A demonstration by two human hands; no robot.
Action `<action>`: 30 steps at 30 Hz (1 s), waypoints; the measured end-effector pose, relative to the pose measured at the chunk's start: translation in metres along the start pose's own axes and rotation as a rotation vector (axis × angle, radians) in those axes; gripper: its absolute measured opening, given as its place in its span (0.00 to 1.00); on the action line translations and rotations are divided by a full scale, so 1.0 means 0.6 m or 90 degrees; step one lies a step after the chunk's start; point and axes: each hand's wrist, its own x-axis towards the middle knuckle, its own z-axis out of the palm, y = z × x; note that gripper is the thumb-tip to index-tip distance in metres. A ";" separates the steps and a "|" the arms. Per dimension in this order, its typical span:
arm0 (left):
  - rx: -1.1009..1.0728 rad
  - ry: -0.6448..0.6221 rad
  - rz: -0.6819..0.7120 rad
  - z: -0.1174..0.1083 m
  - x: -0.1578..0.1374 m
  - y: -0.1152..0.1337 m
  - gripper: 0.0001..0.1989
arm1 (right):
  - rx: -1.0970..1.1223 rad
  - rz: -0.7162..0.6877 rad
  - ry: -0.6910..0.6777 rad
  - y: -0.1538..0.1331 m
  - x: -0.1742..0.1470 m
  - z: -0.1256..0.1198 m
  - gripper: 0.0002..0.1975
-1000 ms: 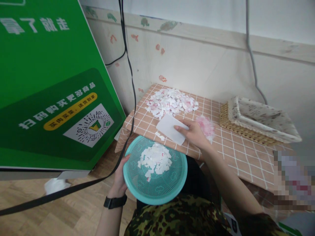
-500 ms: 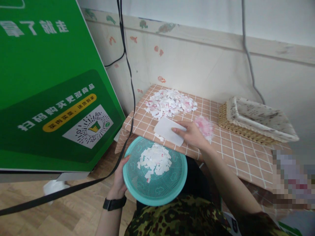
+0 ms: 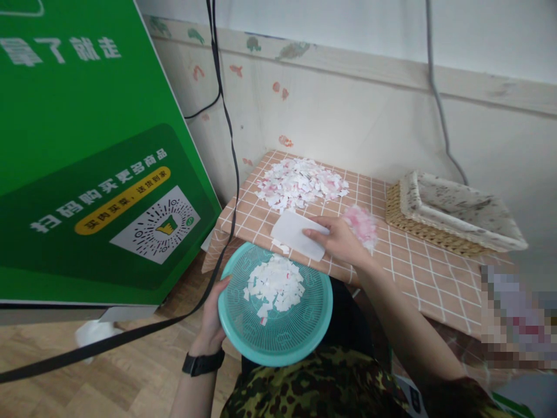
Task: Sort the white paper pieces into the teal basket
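My left hand (image 3: pixel 214 310) grips the left rim of a round teal plastic colander (image 3: pixel 278 339), held just below the table's front edge. Torn white paper scraps (image 3: pixel 276 284) lie inside it. In my right hand (image 3: pixel 337 238) is a flat white rounded-corner scraper (image 3: pixel 298 232), pinched between thumb and fingers and held low over the table edge. A few scraps show beneath its lower left side. Behind it on the cloth is a larger heap of white and pinkish paper scraps (image 3: pixel 300 183). Close to my right hand sits a small pink and white fluffy pile (image 3: pixel 361 226).
A checked brown cloth covers the table (image 3: pixel 418 278) against the wall. To the right stands a lined wicker basket (image 3: pixel 439 232). A big green sign panel (image 3: pixel 87 145) fills the left, with a black strap (image 3: pixel 228 128) hanging before it. Something blurred out lies at far right.
Very little differs. The white scraper in my right hand has shifted slightly left and down at the table edge, and the colander has moved a touch.
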 end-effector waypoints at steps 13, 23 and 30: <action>0.011 -0.003 0.012 0.001 0.001 -0.002 0.08 | -0.061 -0.080 0.035 -0.038 -0.057 0.017 0.17; 0.031 0.012 0.021 -0.001 0.004 -0.013 0.09 | -0.400 -0.122 0.034 -0.055 -0.058 0.120 0.24; 0.037 0.006 0.028 0.005 -0.001 -0.011 0.07 | -0.529 -0.019 0.068 -0.059 -0.043 0.098 0.24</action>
